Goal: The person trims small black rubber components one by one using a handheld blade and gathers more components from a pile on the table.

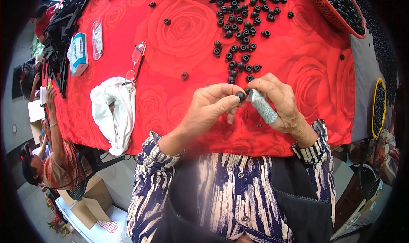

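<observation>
Worktop: the broad worktop [164, 72] wears a red rose-patterned cloth, which spreads under everything in front of the person.
Black heap: a spill of small round black pieces [238, 19] runs from the far edge down toward the hands; many show a hollow ring face.
White cloth: a crumpled white cloth [100, 111] lies left of the hands, with the glasses [139, 67] partly resting on it.
Red basket: the red basket [326, 10] at far right is loaded with more black pieces.
Right hand: the right hand [279, 98] has its grip closed around the grey block, fingers along its far side.
Left hand: the left hand [206, 106] has a narrow grip, thumb and forefinger pinching one black piece.
Grey block: the grey block [264, 108] slants across the right palm, its upper end close to the pinched piece; probably firm and easily held by its long sides.
Pinched piece: the black piece [241, 96] sits at the left fingertips, over the near worktop. It is likely light, stiff and hard to break, but smooth and apt to roll; best taken by opposite sides of its rounded wall, leaving the end facing the block free.
</observation>
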Demonstrator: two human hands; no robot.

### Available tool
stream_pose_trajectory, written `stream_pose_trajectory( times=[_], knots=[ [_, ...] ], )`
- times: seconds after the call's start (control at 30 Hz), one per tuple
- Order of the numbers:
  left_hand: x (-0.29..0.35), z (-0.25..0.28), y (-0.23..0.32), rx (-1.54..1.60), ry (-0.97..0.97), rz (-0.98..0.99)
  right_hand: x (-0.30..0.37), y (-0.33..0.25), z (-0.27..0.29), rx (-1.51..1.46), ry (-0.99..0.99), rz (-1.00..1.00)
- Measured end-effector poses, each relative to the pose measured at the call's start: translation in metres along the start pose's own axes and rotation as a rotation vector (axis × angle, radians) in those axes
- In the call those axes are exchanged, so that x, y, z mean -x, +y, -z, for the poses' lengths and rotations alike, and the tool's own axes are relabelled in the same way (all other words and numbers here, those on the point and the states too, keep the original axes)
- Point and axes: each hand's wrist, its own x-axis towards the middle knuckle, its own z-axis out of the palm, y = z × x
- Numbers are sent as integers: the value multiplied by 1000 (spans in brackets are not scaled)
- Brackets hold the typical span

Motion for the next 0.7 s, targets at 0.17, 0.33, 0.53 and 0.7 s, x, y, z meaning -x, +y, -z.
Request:
stream_pose_trajectory(
  times=[0.17,0.33,0.53,0.7],
  knots=[
    [-1,0,-1,9,0,20,2,2,-3,30,33,-90],
    [0,-1,1,-14,-2,32,2,2,-3,49,11,-90],
    [-1,0,1,-31,-8,45,3,4,-4,51,16,-82],
    [-1,1,1,-31,-15,54,3,5,-5,34,13,-80]
  ],
)
